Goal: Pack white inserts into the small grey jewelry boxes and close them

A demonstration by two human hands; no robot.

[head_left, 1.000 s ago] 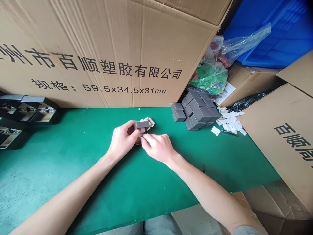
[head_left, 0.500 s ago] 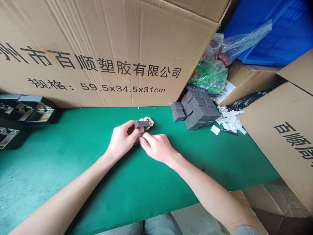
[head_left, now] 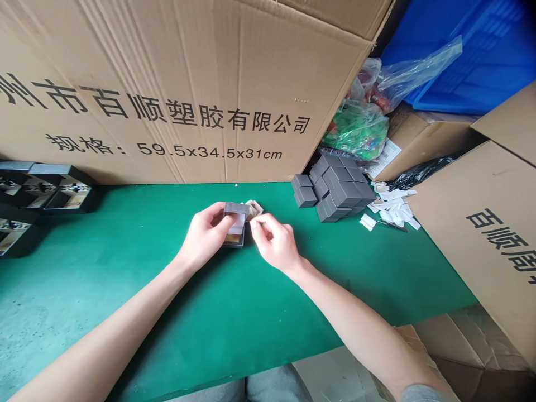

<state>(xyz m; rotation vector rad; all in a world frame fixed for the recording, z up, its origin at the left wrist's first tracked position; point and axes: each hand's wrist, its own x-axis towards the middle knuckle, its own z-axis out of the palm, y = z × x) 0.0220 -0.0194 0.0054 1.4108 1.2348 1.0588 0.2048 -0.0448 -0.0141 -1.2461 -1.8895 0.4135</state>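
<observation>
Mid-frame on my feed, the left hand [head_left: 205, 234] grips 1 open grey box [head_left: 238, 228], seemingly unfinished, the right hand [head_left: 278, 245] pinches something I cannot tell, with closed-looking grey boxes [head_left: 341, 187] right of centre and open black boxes [head_left: 69, 195] far left.

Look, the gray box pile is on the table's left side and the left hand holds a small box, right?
No, the head view shows the gray pile on the right side of the table. The left hand does hold a small box.

Right hand [head_left: 277, 244] drawn rightward off small grey box [head_left: 238, 224], box shifted left
</observation>
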